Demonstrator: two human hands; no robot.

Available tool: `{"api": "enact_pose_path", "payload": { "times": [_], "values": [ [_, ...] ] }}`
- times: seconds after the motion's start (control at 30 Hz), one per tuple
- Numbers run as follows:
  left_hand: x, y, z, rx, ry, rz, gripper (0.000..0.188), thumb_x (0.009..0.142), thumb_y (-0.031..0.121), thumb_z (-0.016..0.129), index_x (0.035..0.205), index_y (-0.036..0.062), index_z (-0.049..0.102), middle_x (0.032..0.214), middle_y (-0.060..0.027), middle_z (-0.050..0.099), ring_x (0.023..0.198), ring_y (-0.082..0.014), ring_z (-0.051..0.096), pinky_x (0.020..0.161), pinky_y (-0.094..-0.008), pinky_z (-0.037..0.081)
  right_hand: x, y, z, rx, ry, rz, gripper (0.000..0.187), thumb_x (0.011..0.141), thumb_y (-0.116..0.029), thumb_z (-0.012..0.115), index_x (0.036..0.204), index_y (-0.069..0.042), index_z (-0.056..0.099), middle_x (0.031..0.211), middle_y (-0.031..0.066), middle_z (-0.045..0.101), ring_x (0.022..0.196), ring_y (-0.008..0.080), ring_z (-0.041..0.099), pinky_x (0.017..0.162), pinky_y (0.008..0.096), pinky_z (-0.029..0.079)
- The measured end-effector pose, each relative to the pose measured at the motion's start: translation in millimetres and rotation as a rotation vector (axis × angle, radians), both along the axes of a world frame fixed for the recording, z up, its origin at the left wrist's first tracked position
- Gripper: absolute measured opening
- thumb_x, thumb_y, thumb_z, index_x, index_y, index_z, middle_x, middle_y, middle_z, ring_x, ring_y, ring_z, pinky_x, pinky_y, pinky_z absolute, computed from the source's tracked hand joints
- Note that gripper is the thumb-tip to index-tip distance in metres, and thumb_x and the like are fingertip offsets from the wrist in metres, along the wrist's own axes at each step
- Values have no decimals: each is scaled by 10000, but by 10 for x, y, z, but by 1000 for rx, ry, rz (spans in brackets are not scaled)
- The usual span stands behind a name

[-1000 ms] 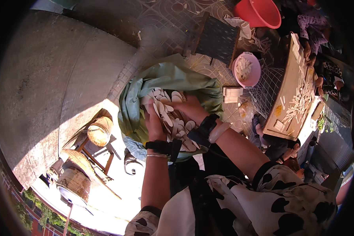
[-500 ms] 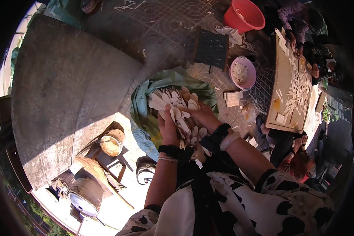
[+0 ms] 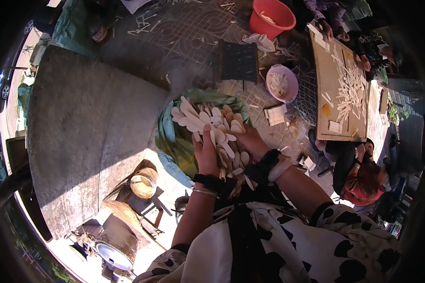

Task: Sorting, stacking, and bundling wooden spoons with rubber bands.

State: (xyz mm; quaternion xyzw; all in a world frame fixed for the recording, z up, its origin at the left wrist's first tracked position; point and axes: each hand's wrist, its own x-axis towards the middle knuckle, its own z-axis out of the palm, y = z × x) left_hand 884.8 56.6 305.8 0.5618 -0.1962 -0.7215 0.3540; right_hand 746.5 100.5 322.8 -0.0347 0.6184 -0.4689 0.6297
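A big heap of flat wooden spoons [image 3: 215, 123] with rounded ends is cupped between my two hands, at the mouth of a green sack [image 3: 166, 129]. My left hand [image 3: 207, 156] is curled against the heap's near left side, its thumb pressed up along the spoons. My right hand [image 3: 253, 143] grips the right side; the spoons hide most of its fingers. Some spoons stick out past the heap on the left and top. More lie between my wrists. The sack's inside is mostly covered by the heap.
A large grey board [image 3: 97, 127] stands to the left. Beyond the sack are a black stool [image 3: 238, 60], a pink basin [image 3: 288, 89] of sticks and a red tub [image 3: 264, 23]. People sit around a stick-covered table [image 3: 323, 125] at right. A bucket [image 3: 144, 185] and broom [image 3: 123, 212] are lower left.
The view has shifted, so the table and tubs appear further left. Spoons at the heap's upper left now stick out further over the sack's rim. Both hands keep their hold.
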Motion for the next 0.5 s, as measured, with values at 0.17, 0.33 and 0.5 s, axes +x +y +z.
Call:
{"api": "enact_pose_path", "payload": {
  "times": [0.17, 0.33, 0.5],
  "values": [
    [-69, 20, 146, -65, 2, -59, 570, 1037, 357, 564, 1487, 45, 409, 1369, -83, 551, 1196, -196, 574, 1005, -347, 480, -42, 65, 153, -41, -83, -62, 576, 867, -167, 799, 1352, 30, 560, 1211, 109, 679, 1046, 176, 678, 879, 314, 570],
    [-254, -17, 362, -120, 32, -97, 559, 1040, 383, 556, 1478, 66, 414, 1339, -79, 564, 1189, -201, 579, 1000, -351, 484, -216, 72, 463, -91, 27, -38, 588, 860, -213, 813, 1346, 13, 571, 1228, 110, 682, 1078, 171, 669, 910, 310, 554],
    [-320, -54, 490, -84, 47, -145, 568, 1039, 424, 548, 1466, 72, 421, 1355, -93, 544, 1198, -215, 568, 994, -378, 495, -299, 97, 414, -67, 306, 83, 674, 799, -441, 830, 1281, -12, 634, 1219, 129, 704, 1082, 213, 665, 966, 356, 515]
  ]
}}
